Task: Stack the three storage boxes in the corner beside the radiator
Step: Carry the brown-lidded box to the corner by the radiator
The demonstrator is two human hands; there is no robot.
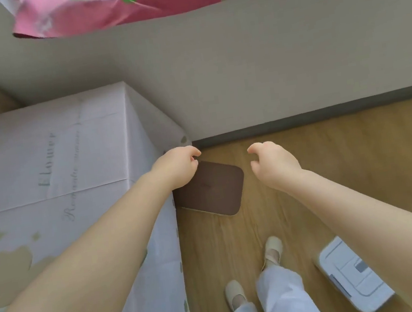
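A tall pale pink fabric storage box printed with "Flower" lettering stands at the left against the wall corner. My left hand hovers by its front right top corner with fingers loosely curled, holding nothing. My right hand hangs apart to the right above the floor, fingers curled and empty. Between and below the hands a flat brown rounded panel lies on the wooden floor beside the pink box.
A grey wall with a dark baseboard runs behind. A white plastic lidded box sits on the floor at the lower right. My feet stand on the wood floor. Pink and coloured fabric hangs overhead.
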